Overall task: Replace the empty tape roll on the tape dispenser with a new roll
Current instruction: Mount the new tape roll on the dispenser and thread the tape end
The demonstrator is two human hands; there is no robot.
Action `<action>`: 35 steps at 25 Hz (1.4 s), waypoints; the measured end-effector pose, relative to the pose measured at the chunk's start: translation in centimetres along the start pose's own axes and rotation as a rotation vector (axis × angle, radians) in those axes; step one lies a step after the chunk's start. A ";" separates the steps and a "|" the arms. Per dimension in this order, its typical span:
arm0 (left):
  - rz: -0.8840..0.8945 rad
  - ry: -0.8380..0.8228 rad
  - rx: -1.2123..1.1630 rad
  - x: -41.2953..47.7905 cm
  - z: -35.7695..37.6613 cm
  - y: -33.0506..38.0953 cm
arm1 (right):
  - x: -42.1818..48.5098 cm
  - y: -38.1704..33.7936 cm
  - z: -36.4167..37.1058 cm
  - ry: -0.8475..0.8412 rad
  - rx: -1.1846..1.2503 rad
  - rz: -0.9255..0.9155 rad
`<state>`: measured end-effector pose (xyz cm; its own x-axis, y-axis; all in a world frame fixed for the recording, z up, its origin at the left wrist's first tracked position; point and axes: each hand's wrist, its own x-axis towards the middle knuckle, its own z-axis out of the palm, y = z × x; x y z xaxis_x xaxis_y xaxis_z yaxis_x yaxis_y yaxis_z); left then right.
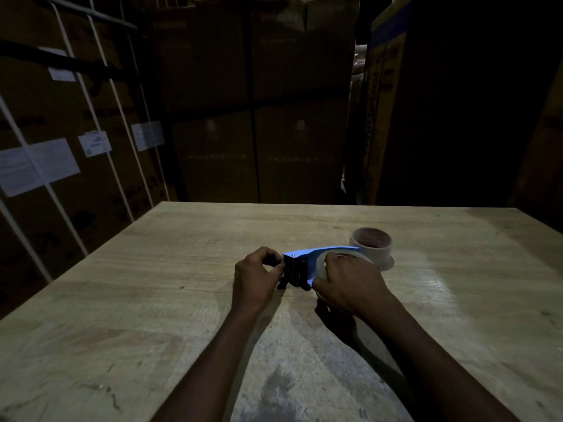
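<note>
on the wooden table [152, 284] the blue tape dispenser [304, 254] is gripped by both hands: left hand [256, 277] pinching its black front end, right hand [350, 287] wrapped over the mounted roll [323, 258]. just behind the dispenser stands a second roll [371, 246]. tape may likely stick to itself if threading slips.

Two bare forearms in view, no sleeves. Left hand [255, 277] and right hand [350, 284] bare too, no gloves; no watch or rings visible. Dim light, finer detail unclear.
</note>
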<state>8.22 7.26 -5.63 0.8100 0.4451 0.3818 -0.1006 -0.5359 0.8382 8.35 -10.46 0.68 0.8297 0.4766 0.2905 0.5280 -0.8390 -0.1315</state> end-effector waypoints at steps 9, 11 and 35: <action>-0.003 0.013 0.019 -0.1 -0.1 0.4 | 0.2 -0.1 0.2 -0.026 0.052 0.046; 0.002 0.010 0.038 -0.2 -0.1 0.6 | 0.1 -0.1 0.1 -0.036 0.062 0.045; 0.019 -0.033 0.166 -0.6 -0.2 1.2 | -0.4 -0.6 -1.0 -0.061 0.066 0.028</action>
<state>7.44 6.52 -4.78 0.8279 0.4109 0.3818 -0.0220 -0.6565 0.7540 7.49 -10.39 1.62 0.8527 0.4703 0.2275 0.5137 -0.8340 -0.2012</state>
